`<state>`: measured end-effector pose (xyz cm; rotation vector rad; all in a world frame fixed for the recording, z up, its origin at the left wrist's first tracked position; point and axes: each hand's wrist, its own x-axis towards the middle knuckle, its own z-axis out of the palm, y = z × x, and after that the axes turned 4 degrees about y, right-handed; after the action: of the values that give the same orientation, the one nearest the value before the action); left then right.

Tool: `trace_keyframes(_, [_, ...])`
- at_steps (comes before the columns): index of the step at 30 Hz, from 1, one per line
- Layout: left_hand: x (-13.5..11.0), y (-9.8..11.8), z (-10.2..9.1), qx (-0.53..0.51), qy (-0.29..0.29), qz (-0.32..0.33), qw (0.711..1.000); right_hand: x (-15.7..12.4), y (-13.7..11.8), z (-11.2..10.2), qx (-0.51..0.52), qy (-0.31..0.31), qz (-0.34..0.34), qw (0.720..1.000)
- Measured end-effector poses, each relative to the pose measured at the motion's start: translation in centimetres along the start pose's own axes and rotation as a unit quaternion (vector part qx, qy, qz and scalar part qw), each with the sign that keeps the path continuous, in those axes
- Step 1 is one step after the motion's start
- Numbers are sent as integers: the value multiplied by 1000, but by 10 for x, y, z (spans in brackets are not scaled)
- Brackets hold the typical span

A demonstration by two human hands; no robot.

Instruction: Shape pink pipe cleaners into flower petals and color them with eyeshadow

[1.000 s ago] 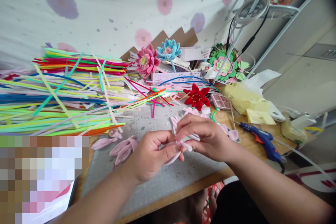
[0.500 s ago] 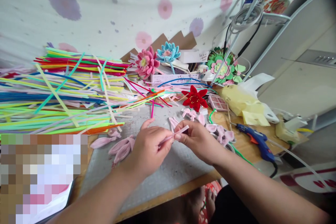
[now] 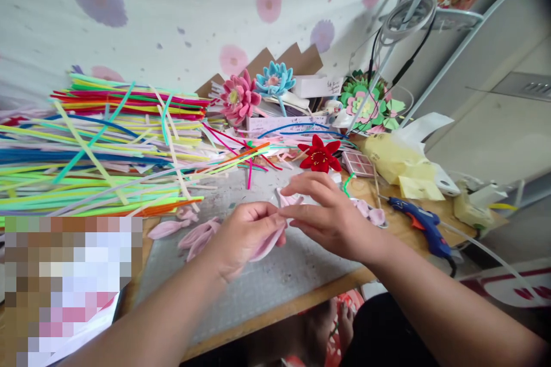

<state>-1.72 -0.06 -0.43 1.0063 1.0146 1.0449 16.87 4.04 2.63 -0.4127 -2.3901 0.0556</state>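
A pale pink pipe-cleaner petal point(image 3: 266, 247) is pinched in my left hand point(image 3: 243, 232), its looped part hanging below the fingers. My right hand point(image 3: 333, 215) is open, its fingers stretched out towards my left fingertips; whether they touch the petal I cannot tell. On the grey cutting mat point(image 3: 241, 304), more pink looped petals point(image 3: 201, 238) lie left of my left hand, beside a twisted pink piece point(image 3: 172, 226). Several small pink pieces point(image 3: 371, 213) sit partly hidden behind my right hand.
Heaps of coloured pipe cleaners point(image 3: 107, 149) cover the left side. A red flower point(image 3: 319, 154), a pink flower point(image 3: 240, 97) and a blue flower point(image 3: 275, 79) stand behind the mat. To the right lies a blue glue gun point(image 3: 424, 223). A blurred-out screen point(image 3: 69, 287) is at lower left.
My right fingers have opened and let go of the pink strip. In my left hand it now hangs as a loop below the fingers.
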Motion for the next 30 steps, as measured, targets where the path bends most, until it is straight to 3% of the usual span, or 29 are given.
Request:
trace_keyframes(6, [0, -1, -1, -37, -69, -64, 995, 5, 0, -3, -17, -25, -59, 998])
trace_keyframes(9, [-2, 1, 0, 39, -59, -50, 996, 7, -2, -8, -3, -64, -46, 997])
trace_keyframes(11, [-3, 2, 1, 148, -38, -11, 988, 8, -3, -10, 19, -87, -25, 996])
trace_keyframes(13, [-3, 2, 2, 282, -17, 65, 957, 8, -2, -8, 58, -98, 1, 993])
trace_keyframes(16, [-3, 1, 1, 461, 14, 207, 863, 5, 3, 0, 145, -88, 54, 984])
trace_keyframes(19, [-3, 1, -1, 558, 29, 290, 777, 0, 7, 13, 210, -62, 139, 966])
trace_keyframes(22, [-3, 2, -3, 579, 36, 321, 749, -5, 5, 24, 252, -44, 260, 931])
trace_keyframes(25, [-1, 4, -7, 543, 35, 309, 780, -9, 1, 31, 309, -13, 369, 876])
trace_keyframes(27, [1, 7, -11, 469, 25, 256, 845, -11, -2, 35, 341, 23, 409, 846])
trace_keyframes(30, [3, 13, -17, 329, 15, 145, 933, -13, -3, 35, 355, 92, 433, 823])
